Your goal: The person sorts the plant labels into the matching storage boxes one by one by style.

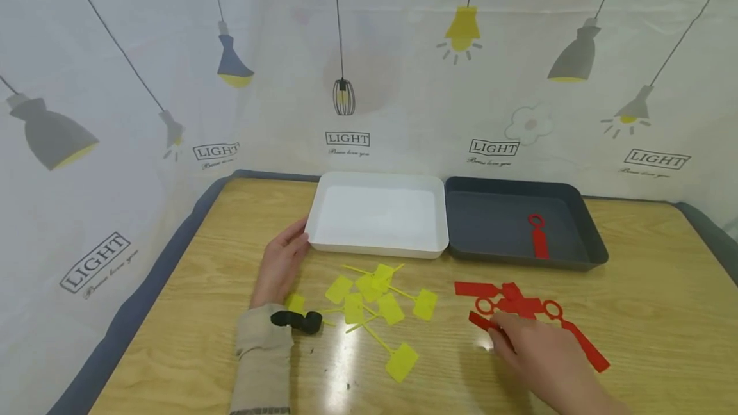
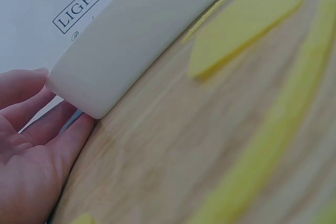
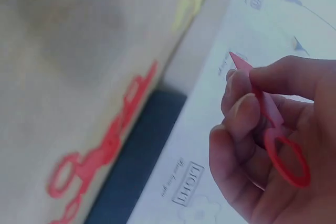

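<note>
Red tag (image 1: 480,320) pinched in right hand (image 1: 539,354), white tray (image 1: 380,216) touched at left side by loosely extended left hand (image 1: 282,261)

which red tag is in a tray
The red tag in the dark grey tray; the others lie on the table or are held in the right hand

1. One red tag (image 1: 480,320), with a ring at one end, is pinched in the right fingers (image 3: 244,109).
2. More red tags (image 1: 519,305) lie in a messy pile on the counter (image 1: 173,338).
3. The white tray (image 1: 375,251) sits flat, touching the left fingers (image 2: 21,87).
</note>
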A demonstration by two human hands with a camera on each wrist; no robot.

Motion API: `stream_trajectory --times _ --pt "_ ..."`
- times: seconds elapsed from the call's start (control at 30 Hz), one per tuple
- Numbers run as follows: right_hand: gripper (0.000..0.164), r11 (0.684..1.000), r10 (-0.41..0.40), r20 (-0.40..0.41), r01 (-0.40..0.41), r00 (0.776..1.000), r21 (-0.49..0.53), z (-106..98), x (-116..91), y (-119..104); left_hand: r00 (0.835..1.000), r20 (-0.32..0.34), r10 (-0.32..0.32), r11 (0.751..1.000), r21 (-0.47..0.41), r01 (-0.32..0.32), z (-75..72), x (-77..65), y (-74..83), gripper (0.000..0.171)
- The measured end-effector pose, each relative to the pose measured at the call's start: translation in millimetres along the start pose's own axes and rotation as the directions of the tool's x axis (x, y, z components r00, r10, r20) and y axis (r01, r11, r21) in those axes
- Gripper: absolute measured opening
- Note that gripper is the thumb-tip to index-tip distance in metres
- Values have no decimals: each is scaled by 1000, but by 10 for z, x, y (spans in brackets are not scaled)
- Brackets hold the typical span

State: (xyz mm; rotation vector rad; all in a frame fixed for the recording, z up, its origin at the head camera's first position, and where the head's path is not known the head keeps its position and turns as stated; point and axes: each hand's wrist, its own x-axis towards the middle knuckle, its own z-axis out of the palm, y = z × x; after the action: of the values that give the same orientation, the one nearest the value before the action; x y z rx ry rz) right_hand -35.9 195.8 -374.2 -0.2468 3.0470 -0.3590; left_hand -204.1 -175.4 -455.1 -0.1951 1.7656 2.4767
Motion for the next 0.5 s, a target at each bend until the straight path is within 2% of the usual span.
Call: stream_trajectory --times 0.13,0.27,0.37,0.5 --pt "9 999 -33 -96 34 995 7 -105 37 56 1000 -6 -14 1000 -9 14 -7 -13 0 38" --pt "25 997 -72 -142 77 987 31 -176 133 108 1000 0 -16 1000 -10 16 -6 -16 7 38" --pt "29 991 -114 -179 123 977 43 -198 200 137 1000 2 -6 1000 -9 7 -8 -16 13 38" --pt "34 988 -123 -200 139 972 69 -190 262 160 1000 12 7 1000 -20 -7 -13 -24 15 39"
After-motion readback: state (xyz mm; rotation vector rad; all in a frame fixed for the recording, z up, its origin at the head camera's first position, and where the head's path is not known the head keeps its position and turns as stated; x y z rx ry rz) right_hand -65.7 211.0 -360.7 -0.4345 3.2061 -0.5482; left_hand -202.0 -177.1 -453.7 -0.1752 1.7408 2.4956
